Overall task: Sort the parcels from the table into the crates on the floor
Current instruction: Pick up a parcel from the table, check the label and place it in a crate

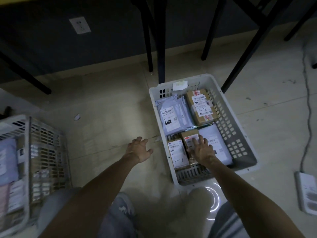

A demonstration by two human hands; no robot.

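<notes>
A white slotted crate [240, 134] stands on the floor ahead, holding several parcels. At its far end lie a grey mailer bag [173, 115] and a brown box [202, 107] marked 1-2. Nearer me lie a brown box [177, 153] with a white label, a small brown box [189, 140] and a white mailer [216, 143]. My right hand [201, 150] lies with spread fingers on the small brown box and the white mailer. My left hand [139, 149] hovers over bare floor just left of the crate, fingers loosely spread, holding nothing.
A second slotted crate [29, 152] with parcels stands at the left edge. Black table legs [161, 40] rise behind the white crate. A power strip [307, 193] and its cable [308, 100] lie on the floor at right. My knees are at the bottom.
</notes>
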